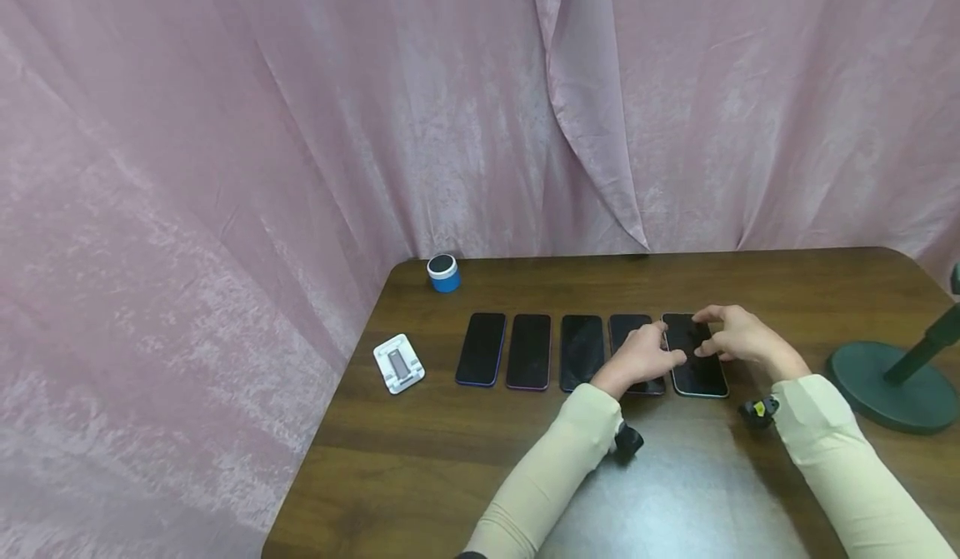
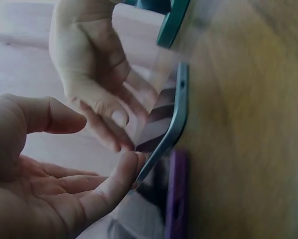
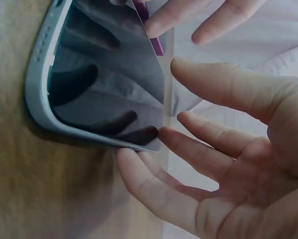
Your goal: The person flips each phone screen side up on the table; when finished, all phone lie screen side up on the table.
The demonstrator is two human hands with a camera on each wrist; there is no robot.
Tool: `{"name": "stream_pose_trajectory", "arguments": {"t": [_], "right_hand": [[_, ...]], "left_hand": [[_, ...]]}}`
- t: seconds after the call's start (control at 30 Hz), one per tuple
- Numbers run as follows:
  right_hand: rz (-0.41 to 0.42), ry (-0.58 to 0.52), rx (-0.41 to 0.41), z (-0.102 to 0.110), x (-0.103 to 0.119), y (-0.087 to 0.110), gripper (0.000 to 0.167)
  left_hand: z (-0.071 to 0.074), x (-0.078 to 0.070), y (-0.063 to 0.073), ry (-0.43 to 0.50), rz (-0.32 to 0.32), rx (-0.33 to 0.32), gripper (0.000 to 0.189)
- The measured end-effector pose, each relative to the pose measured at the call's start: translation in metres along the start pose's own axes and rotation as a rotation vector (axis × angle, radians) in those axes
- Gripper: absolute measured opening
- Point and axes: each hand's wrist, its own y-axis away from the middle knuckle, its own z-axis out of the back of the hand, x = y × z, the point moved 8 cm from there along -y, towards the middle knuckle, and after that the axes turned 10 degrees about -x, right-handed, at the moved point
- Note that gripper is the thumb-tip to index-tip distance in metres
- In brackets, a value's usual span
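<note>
A dark-screened smartphone point(image 1: 692, 369) with a light rim lies screen up at the right end of a row. Its left long edge is by my left hand point(image 1: 639, 359), whose thumb and forefinger are spread. My right hand point(image 1: 741, 339) hovers over its right side, fingers loosely bent and apart. In the left wrist view, a fingertip of the left hand point(image 2: 59, 199) meets the rim of the smartphone point(image 2: 178, 117). In the right wrist view, fingertips of the right hand point(image 3: 248, 144) touch or nearly touch the edge of the smartphone point(image 3: 104, 84). Neither hand grips it.
Left of it lies a partly covered phone point(image 1: 627, 327), then a black phone point(image 1: 582, 349), a purple-edged phone point(image 1: 528, 351) and a blue-edged phone point(image 1: 481, 349). A white tray-like piece point(image 1: 399, 364) and a blue-and-white container point(image 1: 444, 274) sit leftward. A green stand point(image 1: 892, 386) is at right.
</note>
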Motion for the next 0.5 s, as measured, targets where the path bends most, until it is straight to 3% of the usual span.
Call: {"name": "stream_pose_trajectory", "arguments": {"t": [0.23, 0.5], "right_hand": [[0.13, 0.142, -0.09, 0.02, 0.021, -0.002, 0.05], [0.209, 0.174, -0.122, 0.017, 0.045, -0.003, 0.044]], "left_hand": [[0.029, 0.012, -0.008, 0.022, -0.038, -0.063, 0.042], [0.052, 0.021, -0.008, 0.017, -0.093, -0.044, 0.043]]}}
